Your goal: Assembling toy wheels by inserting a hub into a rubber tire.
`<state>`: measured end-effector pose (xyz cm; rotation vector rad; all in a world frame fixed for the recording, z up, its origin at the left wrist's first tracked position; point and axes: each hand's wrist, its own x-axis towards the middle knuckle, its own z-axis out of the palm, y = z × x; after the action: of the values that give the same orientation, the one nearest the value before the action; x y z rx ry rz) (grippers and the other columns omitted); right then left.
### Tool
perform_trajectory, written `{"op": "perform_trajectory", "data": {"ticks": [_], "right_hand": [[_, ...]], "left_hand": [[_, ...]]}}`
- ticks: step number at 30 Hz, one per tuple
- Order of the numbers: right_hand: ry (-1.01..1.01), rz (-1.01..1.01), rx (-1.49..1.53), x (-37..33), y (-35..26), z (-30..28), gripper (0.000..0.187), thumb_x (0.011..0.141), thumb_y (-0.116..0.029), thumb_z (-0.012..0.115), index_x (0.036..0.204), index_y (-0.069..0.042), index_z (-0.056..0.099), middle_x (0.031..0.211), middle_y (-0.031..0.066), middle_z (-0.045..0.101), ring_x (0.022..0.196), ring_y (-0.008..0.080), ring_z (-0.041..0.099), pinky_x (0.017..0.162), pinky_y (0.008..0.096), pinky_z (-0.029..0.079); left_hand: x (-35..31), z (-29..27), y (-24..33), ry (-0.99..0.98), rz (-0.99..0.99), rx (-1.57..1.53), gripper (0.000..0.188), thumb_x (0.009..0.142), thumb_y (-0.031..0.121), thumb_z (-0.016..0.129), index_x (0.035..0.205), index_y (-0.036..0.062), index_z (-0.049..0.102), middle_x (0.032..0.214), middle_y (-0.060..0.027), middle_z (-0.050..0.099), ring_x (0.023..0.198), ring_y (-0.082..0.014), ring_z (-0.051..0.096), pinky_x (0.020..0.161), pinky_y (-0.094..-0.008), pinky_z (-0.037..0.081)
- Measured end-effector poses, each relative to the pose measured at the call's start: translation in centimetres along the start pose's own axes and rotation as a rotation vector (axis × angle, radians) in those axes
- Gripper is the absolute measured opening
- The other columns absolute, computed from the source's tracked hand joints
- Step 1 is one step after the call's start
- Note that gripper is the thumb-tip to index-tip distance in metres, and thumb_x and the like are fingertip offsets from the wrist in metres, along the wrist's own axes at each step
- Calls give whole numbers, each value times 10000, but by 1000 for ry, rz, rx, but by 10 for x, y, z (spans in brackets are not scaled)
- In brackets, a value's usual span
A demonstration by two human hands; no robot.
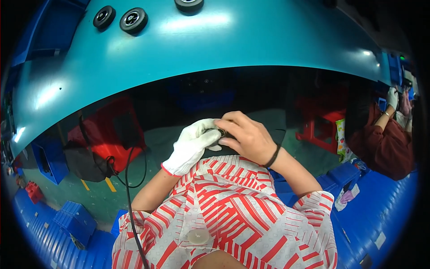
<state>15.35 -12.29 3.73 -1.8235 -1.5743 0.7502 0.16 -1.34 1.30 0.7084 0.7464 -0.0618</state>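
Note:
In a white knitted glove with a red cuff, my left hand [193, 145] is closed, thumb against fingers. My right hand [248, 136] is bare, with a black band round its wrist, and its thumb and fingers are pinched together. The fingertips of both hands meet in front of my body around a small, thin, ring-like piece [222, 131]. Fingers cover most of this piece, so its exact kind does not show. Both hands are nearer to me than the edge of the teal table [268, 40].
Black wheels [133, 20] lie on the far left of the table. Below its edge stand red stools [320, 123] and blue bins [49, 159]. A black cable [128, 188] hangs on my left. Another person in a dark red top [385, 145] works at the right.

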Motion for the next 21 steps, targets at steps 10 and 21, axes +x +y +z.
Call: {"op": "perform_trajectory", "data": {"ticks": [10,21], "right_hand": [[138,201,387,5,8,-2,348,760,1,684,1096,-9,595,1014,119,608,616,136,594,577,239,484],[164,89,160,10,-14,8,311,695,-54,740,969,-14,599,939,103,586,689,184,597,573,272,488]], "left_hand": [[2,-15,-1,-192,98,-542,500,981,310,409,1329,-47,376,1288,-208,474,1139,-279,534,913,-415,500],[0,-14,-8,-243,100,-762,495,993,280,374,1358,-49,315,1309,-195,433,1178,-278,486,979,-423,444]]}}
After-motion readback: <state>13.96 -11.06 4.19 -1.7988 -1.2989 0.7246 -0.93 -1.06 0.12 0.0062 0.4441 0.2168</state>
